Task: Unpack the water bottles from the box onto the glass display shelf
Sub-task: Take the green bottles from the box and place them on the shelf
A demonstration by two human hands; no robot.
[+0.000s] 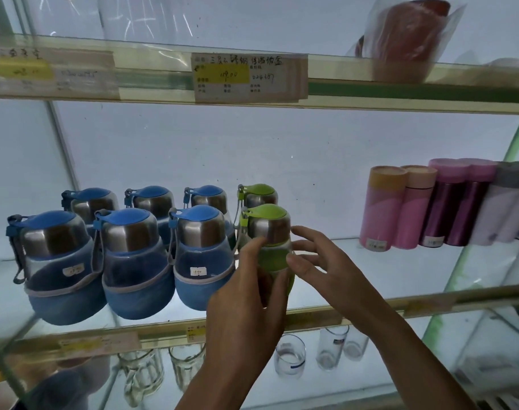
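Note:
A green-lidded water bottle [270,232] with a steel collar stands at the front of the glass display shelf [370,273]. My left hand [246,303] is wrapped around its green sleeve from the front. My right hand [320,261] touches the bottle's right side with fingers spread. Directly behind it stands a second green bottle [259,195]. To the left, several blue bottles [134,261] stand in two rows. No box is in view.
Pink, purple and white flasks [430,208] stand at the shelf's right. An upper shelf carries price labels [249,76] and a wrapped red item [409,39]. Drinking glasses [291,356] stand on the shelf below. Bare glass lies between the green bottles and the flasks.

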